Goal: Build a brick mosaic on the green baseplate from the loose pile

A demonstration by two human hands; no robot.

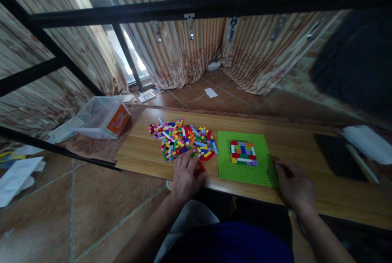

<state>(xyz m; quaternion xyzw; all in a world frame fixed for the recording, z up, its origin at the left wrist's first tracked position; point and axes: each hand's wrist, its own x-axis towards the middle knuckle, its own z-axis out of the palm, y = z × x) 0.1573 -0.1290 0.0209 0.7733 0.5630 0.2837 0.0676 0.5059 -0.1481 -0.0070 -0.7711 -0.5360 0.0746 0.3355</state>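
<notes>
My left hand (186, 176) lies at the front edge of a heap of mixed toy bricks (180, 138), its fingers reaching onto the nearest bricks. A long red brick (201, 166) is just right of its fingers, beside the thumb. To the right of the heap is a flat green baseplate (225, 169). On that plate stands a low, roughly square build of coloured bricks (244, 152). At the plate's right edge my right hand (295, 185) rests on the table with curled fingers; whether anything is inside them is hidden.
The wooden table (134, 144) runs across the view. Left of it stands a clear plastic box (98, 120) with an orange label. A dark flat pad (338, 159) and a white bundle (369, 142) lie at the right. A black metal bar (211, 5) with hanging clips crosses above.
</notes>
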